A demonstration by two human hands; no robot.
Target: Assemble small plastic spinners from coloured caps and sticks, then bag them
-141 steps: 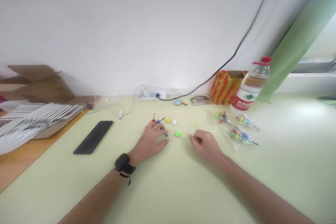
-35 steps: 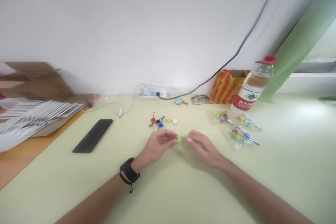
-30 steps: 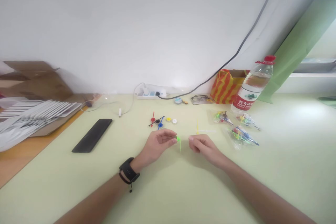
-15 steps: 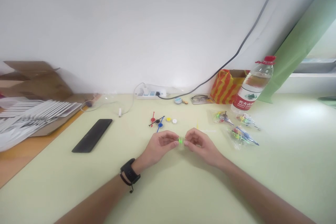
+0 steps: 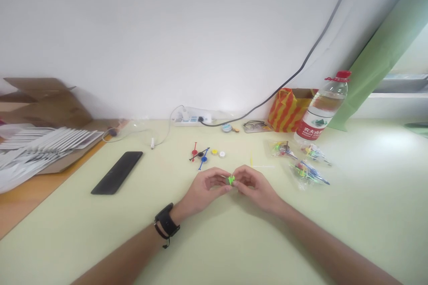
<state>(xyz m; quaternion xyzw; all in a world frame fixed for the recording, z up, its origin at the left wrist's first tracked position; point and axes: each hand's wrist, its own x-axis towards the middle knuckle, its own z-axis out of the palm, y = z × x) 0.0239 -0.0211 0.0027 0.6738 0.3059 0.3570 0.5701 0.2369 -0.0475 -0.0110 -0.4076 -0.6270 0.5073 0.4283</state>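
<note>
Head view — green piece [image 5: 231, 180], between left grip [image 5: 204, 189] and right grip [image 5: 257, 188], touching both

Left hand [image 5: 202, 191] and right hand [image 5: 259, 189] pinch fingertip to fingertip

The left forearm [image 5: 127, 249] enters from between seven and eight o'clock and slants toward two; the right forearm [image 5: 321, 236] comes in at four and slants toward ten. They converge between five and six o'clock of the view's centre. Both wrists look nearly straight. Each hand curls its fingers, with the left thumb [image 5: 222, 190] and right thumb [image 5: 242, 187] on their six o'clock side. Whether the two sets of fingertips touch is unclear.
</note>
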